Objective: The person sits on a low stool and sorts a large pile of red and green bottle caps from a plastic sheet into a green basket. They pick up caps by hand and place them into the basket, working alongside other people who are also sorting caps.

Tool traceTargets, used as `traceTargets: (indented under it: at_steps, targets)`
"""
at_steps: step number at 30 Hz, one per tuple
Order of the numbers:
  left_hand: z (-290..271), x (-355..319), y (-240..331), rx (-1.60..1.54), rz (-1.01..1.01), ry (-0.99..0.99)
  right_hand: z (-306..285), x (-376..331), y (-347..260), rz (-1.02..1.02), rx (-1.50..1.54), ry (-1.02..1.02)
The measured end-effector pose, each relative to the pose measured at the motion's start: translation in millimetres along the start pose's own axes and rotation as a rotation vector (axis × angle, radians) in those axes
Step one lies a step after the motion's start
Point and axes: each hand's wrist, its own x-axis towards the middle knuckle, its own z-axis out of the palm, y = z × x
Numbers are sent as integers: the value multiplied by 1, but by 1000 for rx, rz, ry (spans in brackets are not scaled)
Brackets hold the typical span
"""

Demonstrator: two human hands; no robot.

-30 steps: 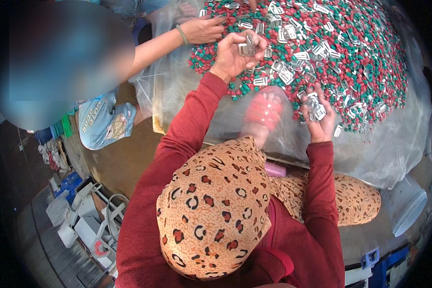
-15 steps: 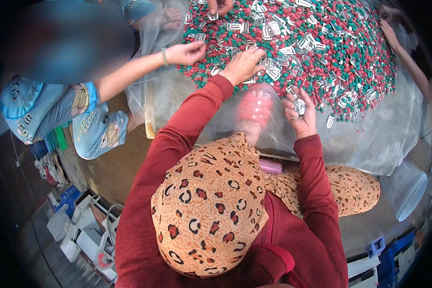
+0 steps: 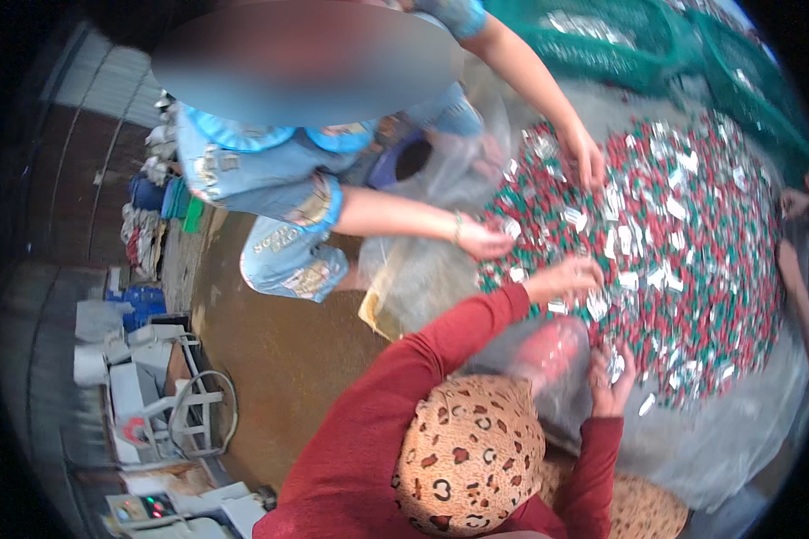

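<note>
Both hands in the sachet pile

Head view: left hand lies fingers-down on the far heap of small red, green and silver foil sachets; right hand, nearer, curls round a few beside a clear plastic bag.

Four hands, one sachet heap

In front of me a clear plastic sheet is spread over the brown floor. A wide heap of small red, green and silver packets lies directly on the sheet, covering most of it.
</note>
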Motion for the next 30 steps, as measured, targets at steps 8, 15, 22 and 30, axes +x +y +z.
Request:
traceTargets:
  at_steps: [8, 15, 22, 30]
  targets:
    - [13, 20, -41, 1268, 481, 286, 5, 5, 5, -4, -29, -80]
    - [-1, 29, -30, 716, 515, 278, -8, 15, -9, -125, -93, -84]
    - [97, -30, -15, 979, 684, -5, 0, 5, 10, -13, -57, -33]
    - [35, -7, 3, 1096, 667, 314, -17, 5, -20, -55, -36, -293]
